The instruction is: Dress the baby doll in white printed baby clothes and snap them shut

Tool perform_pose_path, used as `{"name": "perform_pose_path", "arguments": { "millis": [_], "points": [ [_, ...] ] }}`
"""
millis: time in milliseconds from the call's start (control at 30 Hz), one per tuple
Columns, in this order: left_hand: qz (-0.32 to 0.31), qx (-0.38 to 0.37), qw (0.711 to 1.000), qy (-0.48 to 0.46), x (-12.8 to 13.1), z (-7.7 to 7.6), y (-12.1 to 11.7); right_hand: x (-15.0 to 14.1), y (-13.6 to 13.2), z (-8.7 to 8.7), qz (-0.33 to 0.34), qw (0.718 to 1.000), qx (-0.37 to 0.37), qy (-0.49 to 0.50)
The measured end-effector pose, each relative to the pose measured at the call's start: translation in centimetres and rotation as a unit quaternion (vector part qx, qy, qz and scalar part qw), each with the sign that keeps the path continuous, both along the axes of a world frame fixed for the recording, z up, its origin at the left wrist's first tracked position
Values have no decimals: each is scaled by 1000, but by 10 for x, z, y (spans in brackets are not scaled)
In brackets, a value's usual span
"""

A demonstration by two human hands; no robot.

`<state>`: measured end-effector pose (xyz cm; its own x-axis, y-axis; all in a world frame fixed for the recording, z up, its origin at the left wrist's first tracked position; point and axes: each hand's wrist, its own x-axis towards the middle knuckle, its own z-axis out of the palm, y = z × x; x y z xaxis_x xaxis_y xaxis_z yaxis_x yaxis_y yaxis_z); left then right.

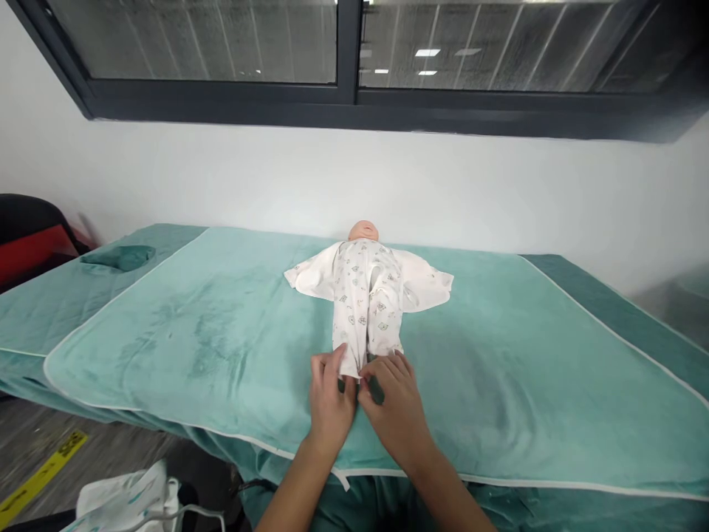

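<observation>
A baby doll lies on its back on the green bed cover, its head towards the wall. White sleeves spread out to both sides. Over its body and legs are white baby pants with a small print. My left hand is closed at the hem of the left-hand pant leg, fingers around its outer edge. At the inner edge of that same hem, my right hand pinches the cloth; its other fingers lie by the right-hand leg's end. The doll's feet cannot be seen.
The teal cover with white piping spans the bed, over a darker quilted sheet. Behind stands a white wall below a dark window frame. A white bag or packet is at lower left, near yellow floor tape.
</observation>
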<state>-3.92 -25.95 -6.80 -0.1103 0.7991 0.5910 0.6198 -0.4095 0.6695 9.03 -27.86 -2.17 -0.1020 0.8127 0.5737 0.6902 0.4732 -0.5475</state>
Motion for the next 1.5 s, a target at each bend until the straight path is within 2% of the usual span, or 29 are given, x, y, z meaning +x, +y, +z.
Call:
{"name": "perform_pose_path", "arguments": {
  "millis": [133,233,333,467,533,600,733,833,1033,1133,1300,1400,1500],
  "points": [
    [31,26,998,52,-5,-2,-9,18,-2,-18,31,999,3,22],
    [32,63,993,93,-3,-1,-19,38,3,-36,-47,997,-20,58],
    [-16,101,983,155,8,12,-22,53,14,-48,-114,991,-64,27],
    [-75,41,959,269,28,36,-10,61,32,-49,-109,988,-101,-32],
    [-72,-5,947,313,36,45,-2,62,37,-47,-87,990,-106,-14],
    [-59,-38,942,329,41,52,5,63,37,-44,-54,992,-108,48],
    [-80,-68,943,316,49,60,9,66,30,-37,13,976,-126,175],
    [-103,-72,949,290,54,63,8,68,24,-26,34,973,-113,196],
    [-111,-69,975,180,52,59,9,77,19,2,82,993,-46,78],
    [-106,-65,982,142,48,53,10,81,15,10,96,995,-26,18],
    [-87,-71,987,116,42,43,7,78,9,4,84,995,-61,-10],
    [-100,-31,987,124,37,41,0,77,6,-4,93,988,-122,-37],
    [-142,26,986,83,26,41,-6,84,7,-7,123,976,-174,-43]
  ]
}}
